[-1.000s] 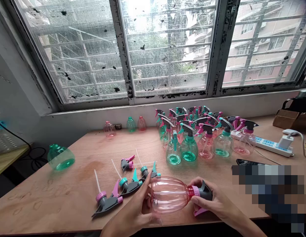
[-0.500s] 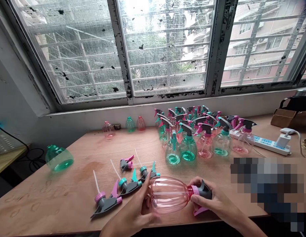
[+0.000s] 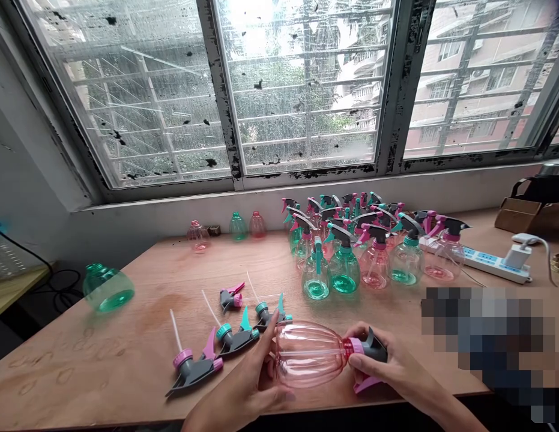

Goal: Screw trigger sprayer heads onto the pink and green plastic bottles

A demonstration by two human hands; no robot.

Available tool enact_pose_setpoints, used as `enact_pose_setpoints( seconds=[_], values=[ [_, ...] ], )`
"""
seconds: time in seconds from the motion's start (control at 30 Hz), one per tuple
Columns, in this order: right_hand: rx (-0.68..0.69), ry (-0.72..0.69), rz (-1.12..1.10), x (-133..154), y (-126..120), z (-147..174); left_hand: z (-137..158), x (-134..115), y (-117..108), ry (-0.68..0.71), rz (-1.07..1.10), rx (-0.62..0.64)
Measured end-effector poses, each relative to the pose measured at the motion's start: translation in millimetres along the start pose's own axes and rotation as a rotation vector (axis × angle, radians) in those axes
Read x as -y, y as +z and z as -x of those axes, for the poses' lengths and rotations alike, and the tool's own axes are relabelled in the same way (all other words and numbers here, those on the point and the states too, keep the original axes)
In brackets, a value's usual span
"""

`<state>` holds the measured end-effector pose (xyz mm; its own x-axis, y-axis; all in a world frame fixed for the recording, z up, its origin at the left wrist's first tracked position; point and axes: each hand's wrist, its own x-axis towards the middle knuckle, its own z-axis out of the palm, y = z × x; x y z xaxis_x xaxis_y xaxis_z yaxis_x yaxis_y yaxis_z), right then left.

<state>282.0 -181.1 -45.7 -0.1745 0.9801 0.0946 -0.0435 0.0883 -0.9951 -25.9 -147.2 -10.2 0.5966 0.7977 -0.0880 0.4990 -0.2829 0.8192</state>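
A clear pink spray bottle (image 3: 310, 355) lies sideways in the air over the table's front edge, its neck pointing right. My left hand (image 3: 254, 375) is closed around the bottle's base end. At the neck, my right hand (image 3: 387, 360) grips the grey and pink trigger sprayer head (image 3: 373, 348), whose dip tube runs inside the bottle. Left of my left hand lie loose trigger sprayers: a pink-collared one (image 3: 193, 369), a teal-collared one (image 3: 234, 337), another teal one (image 3: 265, 313) partly behind my fingers, and a small pink one (image 3: 232, 298).
A green bottle without a sprayer (image 3: 108, 288) stands at the left edge. More open bottles (image 3: 238, 228) line the back wall. Several bottles with sprayers (image 3: 344, 270) crowd the back right, beside a white power strip (image 3: 493, 264) and a brown box (image 3: 529, 210). A pixelated patch covers the right front.
Almost nothing differs. Both hands keep their hold on the pink bottle and its sprayer head, with only a slight shift of the left fingers.
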Motion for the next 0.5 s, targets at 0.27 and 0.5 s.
enact_pose_setpoints(
  seconds=[0.27, 0.5],
  values=[
    [-0.014, 0.003, -0.005, -0.1, 0.1, 1.0, 4.7, -1.2, -2.3, 0.018, -0.038, 0.03],
    [-0.013, -0.014, 0.01, 0.6, -0.4, 0.7, 0.5, 7.5, 2.4, 0.046, 0.07, -0.009]
  ],
)
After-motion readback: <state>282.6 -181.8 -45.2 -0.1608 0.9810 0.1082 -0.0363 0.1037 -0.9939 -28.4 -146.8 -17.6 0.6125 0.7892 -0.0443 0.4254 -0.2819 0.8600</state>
